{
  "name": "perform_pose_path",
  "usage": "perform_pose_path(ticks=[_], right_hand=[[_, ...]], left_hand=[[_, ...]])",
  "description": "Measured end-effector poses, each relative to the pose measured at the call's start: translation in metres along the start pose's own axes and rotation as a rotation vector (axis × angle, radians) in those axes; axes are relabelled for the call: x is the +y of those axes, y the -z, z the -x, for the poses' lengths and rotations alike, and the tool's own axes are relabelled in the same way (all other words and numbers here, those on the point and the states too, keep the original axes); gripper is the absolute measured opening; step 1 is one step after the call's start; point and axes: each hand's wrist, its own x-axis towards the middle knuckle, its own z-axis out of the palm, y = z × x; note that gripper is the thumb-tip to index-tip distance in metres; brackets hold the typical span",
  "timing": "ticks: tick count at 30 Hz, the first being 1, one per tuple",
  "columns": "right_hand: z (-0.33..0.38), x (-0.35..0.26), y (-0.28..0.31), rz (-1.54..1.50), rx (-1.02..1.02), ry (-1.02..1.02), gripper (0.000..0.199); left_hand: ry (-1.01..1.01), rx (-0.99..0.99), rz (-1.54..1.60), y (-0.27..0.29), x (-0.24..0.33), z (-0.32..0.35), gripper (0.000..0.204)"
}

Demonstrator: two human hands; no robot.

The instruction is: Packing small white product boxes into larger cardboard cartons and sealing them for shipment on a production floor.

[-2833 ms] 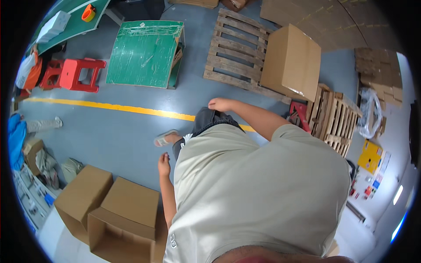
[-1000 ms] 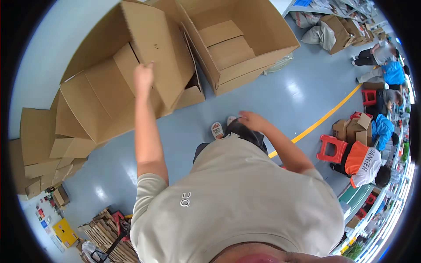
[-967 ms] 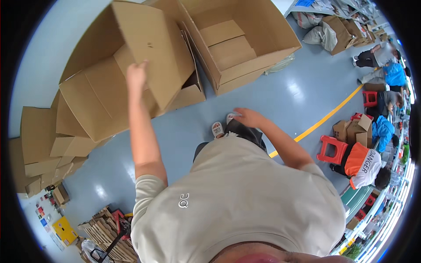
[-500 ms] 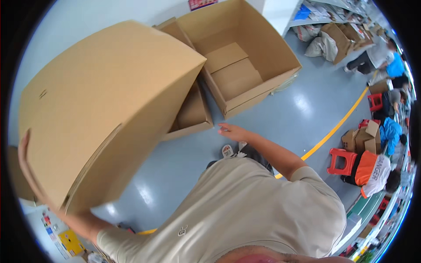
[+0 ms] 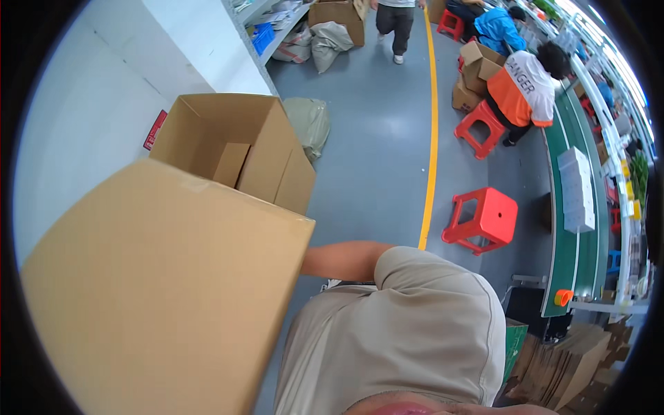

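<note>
A large cardboard box [image 5: 159, 290] fills the lower left, close to me and tilted. My right forearm reaches behind its right edge, so the hand and fingers are hidden by the box. Neither my left hand nor my left arm can be seen. Just beyond the large box stands an open cardboard box [image 5: 294, 176] with an inner flap showing, partly covered by the nearer one.
A pale sack [image 5: 308, 124] lies beside the open box, by a white wall [image 5: 83, 124]. Red stools [image 5: 494, 214] stand right of a yellow floor line [image 5: 430, 138]. Beyond them, a seated person [image 5: 522, 86] works at a green conveyor [image 5: 560, 263]. Another person [image 5: 395, 24] stands in the aisle.
My view has turned right. The large box has come round lower and nearer, my right arm has gone behind it, and my left hand has left the view.
</note>
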Motion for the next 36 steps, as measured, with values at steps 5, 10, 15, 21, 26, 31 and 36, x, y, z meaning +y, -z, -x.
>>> perform_pose_path(ticks=[5,10,15,21,26,31,36], right_hand=[[0.132,0.054,0.061,-0.076,0.166,0.165,0.060],[0.269,0.132,0.088,-0.226,0.405,0.403,0.061],[0.372,0.200,0.119,-0.453,0.715,0.719,0.061],[0.531,0.410,0.120,-0.708,1.019,1.015,0.062],[0.629,0.679,0.043,-0.775,1.215,1.102,0.062],[0.735,0.872,0.005,-0.858,1.426,1.223,0.063],[0.870,0.936,0.018,-0.922,1.610,1.289,0.063]], left_hand=[[-0.165,-0.108,-0.074,-0.060,0.124,0.016,0.032],[-0.412,-0.280,-0.078,-0.143,0.269,0.020,0.030],[-0.765,-0.483,0.002,-0.268,0.435,0.071,0.029],[-1.151,-0.628,0.047,-0.317,0.599,0.237,0.028],[-1.298,-0.618,0.013,-0.272,0.685,0.383,0.027],[-1.478,-0.594,-0.001,-0.244,0.781,0.532,0.026],[-1.392,-1.113,0.236,-0.300,0.875,0.718,0.031]])
